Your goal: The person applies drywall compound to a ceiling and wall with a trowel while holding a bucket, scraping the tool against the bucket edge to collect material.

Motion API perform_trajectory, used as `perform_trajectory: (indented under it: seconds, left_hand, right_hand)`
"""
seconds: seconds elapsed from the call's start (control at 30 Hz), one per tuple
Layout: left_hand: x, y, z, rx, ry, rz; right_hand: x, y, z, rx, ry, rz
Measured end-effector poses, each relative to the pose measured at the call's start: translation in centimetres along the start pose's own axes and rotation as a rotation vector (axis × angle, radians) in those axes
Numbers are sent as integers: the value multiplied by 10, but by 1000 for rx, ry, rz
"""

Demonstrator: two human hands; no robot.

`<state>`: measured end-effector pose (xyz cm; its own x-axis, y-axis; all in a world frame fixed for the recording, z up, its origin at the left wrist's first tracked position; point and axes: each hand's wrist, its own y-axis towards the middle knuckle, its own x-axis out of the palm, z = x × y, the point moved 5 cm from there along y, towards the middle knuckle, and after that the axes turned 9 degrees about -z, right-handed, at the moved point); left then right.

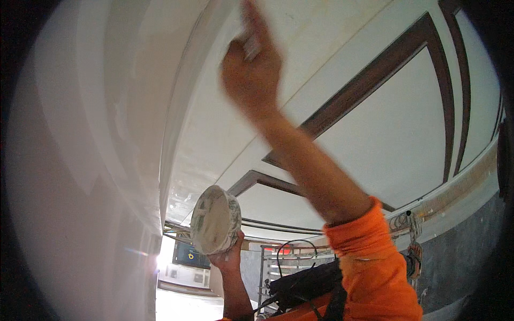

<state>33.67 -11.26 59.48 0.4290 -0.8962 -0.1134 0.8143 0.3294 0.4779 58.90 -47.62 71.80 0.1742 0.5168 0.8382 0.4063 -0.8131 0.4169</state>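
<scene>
My left hand [230, 255] grips a round, shallow bowl [234, 222] from below, its rim and sides crusted with white. Inside it lies a pale, paste-like material [215, 222], and the bowl is tilted so that its mouth faces the left. My right hand [252, 72] is raised high near the pale surface, smeared by motion. One finger points up along that surface while the others look curled. A small whitish piece shows between the fingers; its kind cannot be made out.
A smooth pale wall [96, 160] fills the left side. Dark frame moulding [375, 72] crosses the white surface at the right. Lower down are a metal rack [265, 267], a black bag or bundle [305, 283] and a bright opening [182, 305].
</scene>
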Motion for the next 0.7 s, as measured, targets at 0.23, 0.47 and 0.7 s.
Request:
perform_trajectory:
  seconds: [0.23, 0.47, 0.7]
  left_hand:
    - [35, -14, 18, -20, -54, 106]
    - [35, -9, 18, -54, -310, 56]
    - [68, -6, 42, 67, 629, -95]
  right_hand:
    - [48, -143, 21, -214, 79, -561]
    - [17, -99, 36, 988, 718, -617]
    - [-113, 82, -96, -195, -205, -676]
